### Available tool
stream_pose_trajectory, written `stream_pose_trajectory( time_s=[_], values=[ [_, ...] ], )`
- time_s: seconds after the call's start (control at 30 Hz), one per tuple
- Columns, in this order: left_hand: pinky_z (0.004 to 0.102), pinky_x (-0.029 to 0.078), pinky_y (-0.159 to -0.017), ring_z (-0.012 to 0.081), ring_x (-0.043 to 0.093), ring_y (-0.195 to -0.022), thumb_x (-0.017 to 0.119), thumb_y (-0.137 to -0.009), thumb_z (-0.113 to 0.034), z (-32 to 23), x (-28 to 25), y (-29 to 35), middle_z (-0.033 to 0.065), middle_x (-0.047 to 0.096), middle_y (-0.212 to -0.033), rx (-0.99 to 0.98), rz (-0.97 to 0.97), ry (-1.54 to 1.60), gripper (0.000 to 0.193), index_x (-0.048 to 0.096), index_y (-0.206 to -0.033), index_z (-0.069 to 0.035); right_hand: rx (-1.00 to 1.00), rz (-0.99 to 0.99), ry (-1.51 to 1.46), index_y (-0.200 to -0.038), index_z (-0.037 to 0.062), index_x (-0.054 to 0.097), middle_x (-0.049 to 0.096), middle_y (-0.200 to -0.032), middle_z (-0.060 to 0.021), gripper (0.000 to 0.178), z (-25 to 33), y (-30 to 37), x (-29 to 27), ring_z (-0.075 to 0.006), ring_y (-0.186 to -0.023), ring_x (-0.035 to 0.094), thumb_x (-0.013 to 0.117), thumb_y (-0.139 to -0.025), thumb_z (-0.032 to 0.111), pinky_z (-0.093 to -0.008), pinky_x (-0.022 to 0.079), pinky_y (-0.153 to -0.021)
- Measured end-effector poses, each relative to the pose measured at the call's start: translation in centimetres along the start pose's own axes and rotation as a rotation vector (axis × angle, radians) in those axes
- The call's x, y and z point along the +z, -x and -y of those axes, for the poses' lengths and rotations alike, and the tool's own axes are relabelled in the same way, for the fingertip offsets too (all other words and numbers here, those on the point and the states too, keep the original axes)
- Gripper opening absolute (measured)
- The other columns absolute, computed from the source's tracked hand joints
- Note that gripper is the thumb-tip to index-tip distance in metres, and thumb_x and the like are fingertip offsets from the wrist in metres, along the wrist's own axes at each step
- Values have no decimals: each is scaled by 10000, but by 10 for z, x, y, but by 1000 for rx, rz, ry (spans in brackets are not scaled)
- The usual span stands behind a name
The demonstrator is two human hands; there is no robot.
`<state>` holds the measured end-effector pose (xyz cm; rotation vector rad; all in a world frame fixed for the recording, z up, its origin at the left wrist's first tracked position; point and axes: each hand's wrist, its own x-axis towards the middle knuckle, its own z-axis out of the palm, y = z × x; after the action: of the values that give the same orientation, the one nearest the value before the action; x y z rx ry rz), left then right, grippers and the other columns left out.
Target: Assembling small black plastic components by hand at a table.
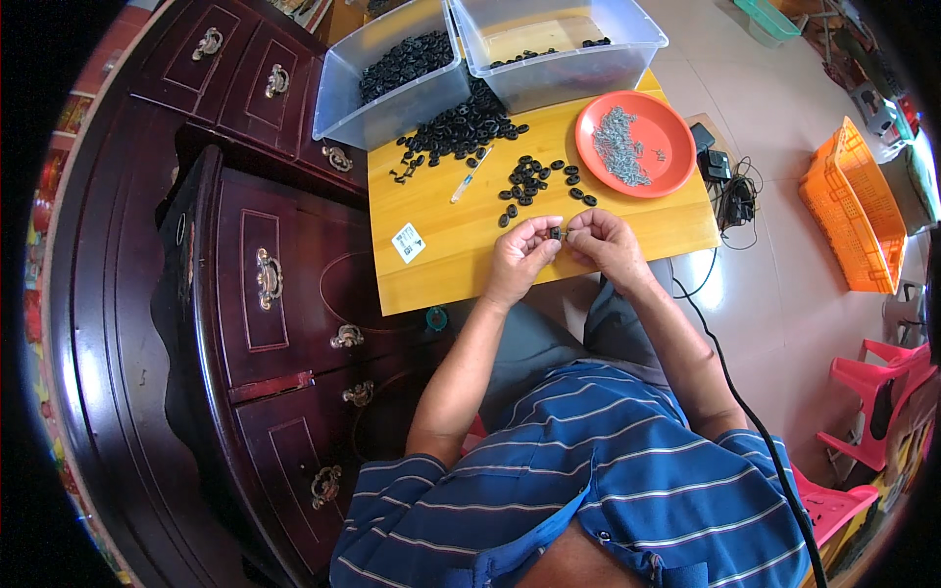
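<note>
A blue striped shirt (539, 465); beyond it, fingers of the left hand (517, 263) pinch a small black piece (556, 233); the right hand (610, 247) meets its right side, grip unclear.

Left hand (520, 259), right hand (610, 245) — both curled, close together — bare forearms (465, 365) angled inward.

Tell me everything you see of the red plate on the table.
The red plate is round and shallow with a raised rim, smooth and plastic-looking. It lies flat on the yellow tabletop, at the far right, its right rim seeming to overhang the edge. Small silvery, metal-looking pieces are heaped mostly on its left half, with a little cluster apart near the middle; the right side is bare. The right hand is nearby, not touching it.
</note>
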<state>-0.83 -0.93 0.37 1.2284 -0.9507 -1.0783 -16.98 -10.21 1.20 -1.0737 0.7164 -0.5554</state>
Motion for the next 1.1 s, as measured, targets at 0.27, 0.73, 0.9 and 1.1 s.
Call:
stream_pose_trajectory(
  time_s=[0.27, 0.73, 0.9, 1.1],
  values=[
    [175, 471, -685, 20, 539, -734, 648, -903, -2, 2, 0, -1, -47, 589, -889, -2, 13, 9, 319, 628, -1222, -7, 3, -6, 41, -1004, 16, 602, 625, -800, -11, 126, 3, 1, 1, -71, -673, 571, 642, -903, 79, -212, 471, -615],
    [202, 475, -737, 57, 545, -805, 664, -877, 21, -6, 2, -3, -13, 588, -926, 141, 42, -268, 298, 668, -1174, -1, 21, -5, 101, -996, 5, 636, 636, -813, -6, 133, 2, 1, -1, -66, -693, 580, 670, -890, 79, -214, 487, -633],
    [225, 486, -671, 92, 573, -720, 655, -849, 42, -35, 7, -9, 34, 607, -869, 252, 106, -531, 310, 678, -1154, -10, 63, -8, 82, -1037, 23, 643, 652, -856, 3, 156, 6, 3, -1, -63, -729, 601, 670, -913, 113, -214, 514, -675],
    [251, 491, -636, 115, 583, -674, 647, -828, 50, -49, 5, -18, 54, 620, -871, 296, 212, -618, 327, 679, -1146, -17, 131, 66, -16, -1042, 60, 657, 670, -887, 8, 174, 11, 6, -8, -67, -749, 629, 658, -956, 211, -217, 535, -700]
  ],
)
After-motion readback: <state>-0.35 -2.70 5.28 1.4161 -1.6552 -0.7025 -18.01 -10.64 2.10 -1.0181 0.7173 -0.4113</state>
